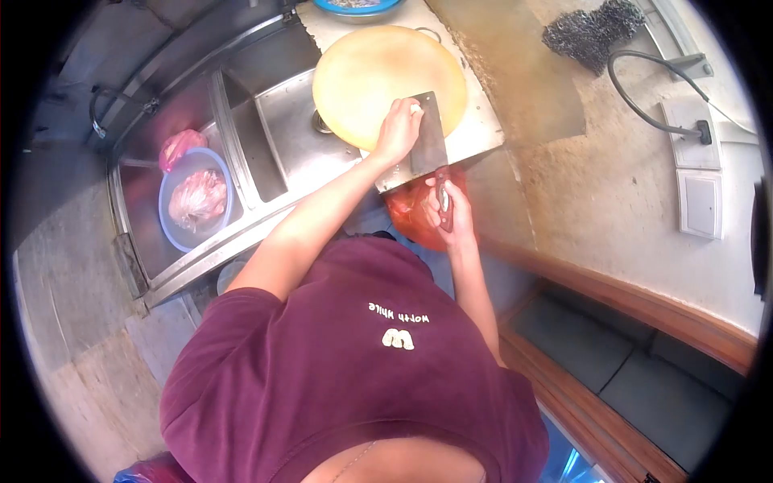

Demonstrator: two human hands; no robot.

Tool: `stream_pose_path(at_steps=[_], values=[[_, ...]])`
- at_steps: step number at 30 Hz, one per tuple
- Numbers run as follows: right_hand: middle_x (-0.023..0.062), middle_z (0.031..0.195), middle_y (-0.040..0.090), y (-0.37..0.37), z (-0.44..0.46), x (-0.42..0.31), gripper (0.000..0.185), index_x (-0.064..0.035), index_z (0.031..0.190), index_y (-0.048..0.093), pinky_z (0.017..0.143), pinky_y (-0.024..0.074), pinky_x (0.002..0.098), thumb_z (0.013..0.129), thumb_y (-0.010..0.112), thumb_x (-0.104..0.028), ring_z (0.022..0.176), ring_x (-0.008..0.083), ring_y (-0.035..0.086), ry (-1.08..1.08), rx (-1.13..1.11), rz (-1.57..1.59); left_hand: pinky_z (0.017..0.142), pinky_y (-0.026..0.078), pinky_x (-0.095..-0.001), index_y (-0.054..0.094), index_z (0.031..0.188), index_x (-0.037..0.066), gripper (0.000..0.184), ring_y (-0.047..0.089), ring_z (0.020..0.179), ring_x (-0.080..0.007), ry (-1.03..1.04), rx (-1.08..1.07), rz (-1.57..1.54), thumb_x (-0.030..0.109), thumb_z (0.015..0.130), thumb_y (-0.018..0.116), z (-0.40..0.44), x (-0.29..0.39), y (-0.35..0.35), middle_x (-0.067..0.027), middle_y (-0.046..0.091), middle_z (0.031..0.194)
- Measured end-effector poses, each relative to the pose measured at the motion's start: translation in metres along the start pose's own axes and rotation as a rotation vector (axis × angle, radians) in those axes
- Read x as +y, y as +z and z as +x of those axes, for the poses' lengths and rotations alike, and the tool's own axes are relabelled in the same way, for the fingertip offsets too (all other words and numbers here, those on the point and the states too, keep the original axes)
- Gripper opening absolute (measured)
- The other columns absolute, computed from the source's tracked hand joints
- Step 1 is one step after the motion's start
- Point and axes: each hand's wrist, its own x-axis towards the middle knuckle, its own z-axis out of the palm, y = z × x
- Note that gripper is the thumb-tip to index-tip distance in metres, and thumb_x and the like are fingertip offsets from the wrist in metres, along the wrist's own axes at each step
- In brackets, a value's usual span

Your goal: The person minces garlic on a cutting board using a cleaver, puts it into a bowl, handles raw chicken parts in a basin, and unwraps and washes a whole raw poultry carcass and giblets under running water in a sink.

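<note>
My right hand is wrapped round the reddish-brown handle of a cleaver. The broad dark blade points away from me, over the near right edge of a round yellowish cutting board. On the blade's left side is my left hand, its fingers closed in a pinch by the upper part of the blade. A small white piece shows at those fingertips, too small to name. Whether the fingers also touch the blade, I cannot tell.
Left of the board is a steel double sink. Its left basin holds a blue bowl with bagged, meat-like contents and a pink bag. A red plastic bag hangs below the counter edge. Right are a cable and dark mesh.
</note>
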Motion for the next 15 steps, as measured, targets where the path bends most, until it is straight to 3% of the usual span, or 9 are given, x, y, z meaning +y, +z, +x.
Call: stream_pose_path(at_steps=[6,9,12,15], values=[[0.0035,0.059,0.047,-0.002,-0.026,-0.018,0.033,-0.0008,0.105,0.052,0.036,0.0352,0.0249,0.094,0.041,-0.03,0.039,0.0125,0.043,-0.148,0.097,-0.013,0.081,0.044,-0.0415,0.058,0.101,-0.002,0.025,0.056,0.09,-0.037,-0.081,-0.051,0.088,0.018,0.085,0.052,0.002,-0.032,-0.004,-0.0243,0.057,0.094],[0.0029,0.06,0.049,0.001,-0.021,-0.024,0.029,-0.0013,0.104,0.053,0.035,0.0351,0.0223,0.093,0.045,-0.027,0.04,0.0103,0.043,-0.192,0.383,-0.412,0.08,0.046,-0.0405,0.06,0.1,-0.001,0.027,0.059,0.087,-0.0365,-0.101,-0.062,0.092,0.019,0.084,0.053,0.011,-0.044,-0.026,-0.024,0.06,0.091],[-0.0009,0.059,0.048,-0.01,-0.006,-0.015,0.02,-0.003,0.098,0.055,0.036,0.0334,0.0195,0.089,0.054,-0.021,0.041,0.0053,0.041,-0.218,0.403,-0.568,0.08,0.046,-0.0408,0.061,0.099,-0.002,0.028,0.059,0.088,-0.0385,-0.15,-0.046,0.1,0.02,0.084,0.053,0.017,-0.065,-0.044,-0.026,0.06,0.093],[-0.0036,0.058,0.046,-0.011,0.005,-0.007,0.016,-0.0029,0.094,0.055,0.037,0.0308,0.0186,0.088,0.057,-0.018,0.042,0.0027,0.038,-0.216,0.367,-0.681,0.078,0.048,-0.0335,0.061,0.101,0.0,0.03,0.063,0.086,-0.0268,-0.265,-0.141,0.119,0.023,0.085,0.052,0.011,-0.065,-0.061,-0.0189,0.064,0.09]])
